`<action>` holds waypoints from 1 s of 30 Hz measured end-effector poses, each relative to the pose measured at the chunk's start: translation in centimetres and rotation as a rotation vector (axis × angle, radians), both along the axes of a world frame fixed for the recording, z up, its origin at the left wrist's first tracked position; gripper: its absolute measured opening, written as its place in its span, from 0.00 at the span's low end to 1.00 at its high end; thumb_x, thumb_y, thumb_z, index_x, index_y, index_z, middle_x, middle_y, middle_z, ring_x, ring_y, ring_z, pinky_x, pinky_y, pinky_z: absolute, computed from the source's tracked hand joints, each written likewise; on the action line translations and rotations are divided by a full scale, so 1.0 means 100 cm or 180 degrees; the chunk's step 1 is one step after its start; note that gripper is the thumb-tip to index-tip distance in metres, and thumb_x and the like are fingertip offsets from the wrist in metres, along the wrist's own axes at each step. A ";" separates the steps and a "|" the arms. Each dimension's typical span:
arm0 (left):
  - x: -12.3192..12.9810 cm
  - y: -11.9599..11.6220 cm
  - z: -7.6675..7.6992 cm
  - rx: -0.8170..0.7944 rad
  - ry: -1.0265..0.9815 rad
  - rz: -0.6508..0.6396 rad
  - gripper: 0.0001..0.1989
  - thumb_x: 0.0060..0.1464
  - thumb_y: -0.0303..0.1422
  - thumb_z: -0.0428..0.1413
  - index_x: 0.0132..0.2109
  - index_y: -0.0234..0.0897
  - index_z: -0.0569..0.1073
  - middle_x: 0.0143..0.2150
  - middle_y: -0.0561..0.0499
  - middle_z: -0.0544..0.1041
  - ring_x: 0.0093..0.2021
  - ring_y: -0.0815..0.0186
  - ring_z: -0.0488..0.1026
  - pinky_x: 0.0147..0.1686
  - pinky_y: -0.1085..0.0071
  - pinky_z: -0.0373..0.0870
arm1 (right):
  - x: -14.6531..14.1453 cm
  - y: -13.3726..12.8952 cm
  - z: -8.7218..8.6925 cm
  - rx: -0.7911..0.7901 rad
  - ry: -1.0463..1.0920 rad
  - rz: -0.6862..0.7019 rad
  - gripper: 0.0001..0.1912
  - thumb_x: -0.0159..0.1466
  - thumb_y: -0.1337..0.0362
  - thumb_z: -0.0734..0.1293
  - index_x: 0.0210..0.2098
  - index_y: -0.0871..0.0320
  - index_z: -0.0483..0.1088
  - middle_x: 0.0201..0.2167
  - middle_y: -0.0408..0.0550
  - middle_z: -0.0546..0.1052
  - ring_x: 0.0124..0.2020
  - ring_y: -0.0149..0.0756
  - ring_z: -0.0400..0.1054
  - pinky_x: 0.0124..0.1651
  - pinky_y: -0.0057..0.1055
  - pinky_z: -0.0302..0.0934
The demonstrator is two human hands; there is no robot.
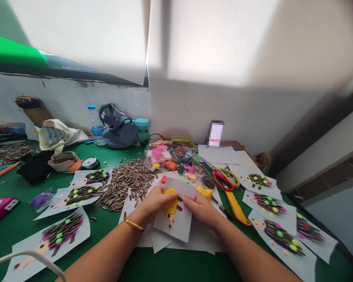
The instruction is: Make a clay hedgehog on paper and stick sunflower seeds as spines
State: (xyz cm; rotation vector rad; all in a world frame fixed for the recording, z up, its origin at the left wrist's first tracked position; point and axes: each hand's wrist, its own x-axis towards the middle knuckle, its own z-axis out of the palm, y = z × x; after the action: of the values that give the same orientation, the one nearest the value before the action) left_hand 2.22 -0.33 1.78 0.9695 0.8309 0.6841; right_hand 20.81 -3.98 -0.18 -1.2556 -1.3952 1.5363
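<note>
My left hand has its fingers closed on the left side of a small white card, the thumb over a yellow clay shape. That shape ends in a pale, pointed face with dark dots, its tip toward me, and brown pieces lie beside it. On the card's right side, my right hand pinches the edge, its thumb near a brown piece. More white sheets lie under the card. A heap of striped sunflower seeds is left of my hands.
Finished hedgehog cards lie left and right on the green table. Behind my hands are bagged clay, red and yellow scissors and a yellow cutter. A phone, blue bag and jar stand farther back.
</note>
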 end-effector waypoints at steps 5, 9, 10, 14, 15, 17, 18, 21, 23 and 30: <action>0.001 -0.001 0.002 0.0105 -0.0079 -0.0059 0.24 0.44 0.42 0.69 0.43 0.32 0.73 0.30 0.44 0.80 0.28 0.59 0.79 0.24 0.69 0.75 | 0.000 0.001 -0.003 0.0019 -0.0079 -0.0072 0.25 0.60 0.41 0.65 0.37 0.59 0.70 0.30 0.47 0.75 0.29 0.36 0.69 0.30 0.29 0.61; 0.000 0.000 0.000 0.0192 -0.0106 -0.0146 0.26 0.41 0.37 0.71 0.46 0.33 0.73 0.32 0.44 0.81 0.29 0.60 0.79 0.26 0.70 0.75 | 0.000 0.001 -0.004 0.0076 -0.0102 -0.0065 0.25 0.61 0.41 0.64 0.37 0.59 0.71 0.30 0.48 0.76 0.30 0.37 0.69 0.30 0.29 0.60; 0.000 0.001 -0.002 0.0183 -0.0106 -0.0145 0.26 0.40 0.36 0.71 0.46 0.32 0.73 0.33 0.44 0.81 0.29 0.60 0.79 0.26 0.70 0.76 | -0.001 0.002 -0.005 0.0090 -0.0109 -0.0048 0.25 0.61 0.40 0.64 0.36 0.59 0.71 0.29 0.48 0.76 0.29 0.37 0.69 0.30 0.30 0.60; -0.002 0.003 -0.005 0.0133 -0.0105 -0.0133 0.26 0.40 0.37 0.71 0.45 0.31 0.74 0.34 0.43 0.81 0.30 0.59 0.79 0.28 0.69 0.76 | -0.001 0.003 -0.007 0.0113 -0.0158 -0.0030 0.26 0.61 0.40 0.63 0.33 0.59 0.70 0.28 0.47 0.75 0.28 0.36 0.68 0.29 0.30 0.59; -0.002 0.003 -0.005 0.0124 -0.0120 -0.0152 0.25 0.41 0.37 0.71 0.46 0.31 0.75 0.34 0.43 0.81 0.30 0.58 0.79 0.28 0.69 0.76 | -0.001 0.003 -0.007 0.0105 -0.0161 -0.0025 0.26 0.61 0.40 0.63 0.34 0.59 0.70 0.28 0.47 0.75 0.28 0.37 0.68 0.29 0.30 0.59; -0.003 0.003 -0.003 0.0101 -0.0168 -0.0223 0.25 0.41 0.37 0.71 0.46 0.32 0.74 0.34 0.43 0.82 0.31 0.58 0.80 0.29 0.68 0.76 | -0.001 0.003 -0.006 0.0080 -0.0154 -0.0051 0.26 0.61 0.39 0.63 0.35 0.58 0.70 0.29 0.48 0.75 0.28 0.37 0.68 0.29 0.30 0.60; -0.004 0.003 -0.002 0.0084 -0.0190 -0.0264 0.25 0.42 0.37 0.71 0.46 0.32 0.74 0.35 0.42 0.82 0.32 0.58 0.80 0.30 0.68 0.76 | -0.001 0.002 -0.006 0.0072 -0.0147 -0.0070 0.26 0.61 0.39 0.63 0.36 0.58 0.70 0.29 0.48 0.76 0.29 0.37 0.69 0.29 0.30 0.60; -0.004 0.002 0.000 0.0043 -0.0179 -0.0272 0.24 0.45 0.39 0.69 0.47 0.32 0.75 0.37 0.41 0.82 0.34 0.58 0.80 0.31 0.67 0.77 | 0.000 0.002 -0.004 0.0077 -0.0116 -0.0084 0.26 0.61 0.40 0.63 0.37 0.58 0.70 0.30 0.48 0.76 0.28 0.37 0.69 0.29 0.29 0.60; -0.003 0.002 -0.001 0.0024 -0.0122 -0.0224 0.24 0.45 0.40 0.69 0.47 0.32 0.75 0.37 0.41 0.82 0.33 0.58 0.80 0.31 0.67 0.77 | 0.000 0.002 -0.004 0.0092 -0.0111 -0.0068 0.26 0.61 0.40 0.63 0.36 0.59 0.69 0.29 0.47 0.75 0.28 0.36 0.68 0.28 0.29 0.59; -0.004 0.003 -0.004 -0.0082 -0.0101 -0.0297 0.26 0.46 0.45 0.67 0.46 0.31 0.75 0.32 0.41 0.81 0.26 0.59 0.78 0.25 0.68 0.75 | 0.000 0.002 -0.005 0.0033 -0.0044 -0.0141 0.27 0.61 0.40 0.64 0.37 0.60 0.70 0.29 0.47 0.75 0.27 0.35 0.67 0.29 0.29 0.61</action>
State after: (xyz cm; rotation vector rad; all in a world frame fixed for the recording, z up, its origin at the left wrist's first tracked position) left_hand 1.86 -0.05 1.37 0.9659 0.7601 0.6058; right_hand 20.82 -3.78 -0.73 -1.2850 -1.3734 1.4915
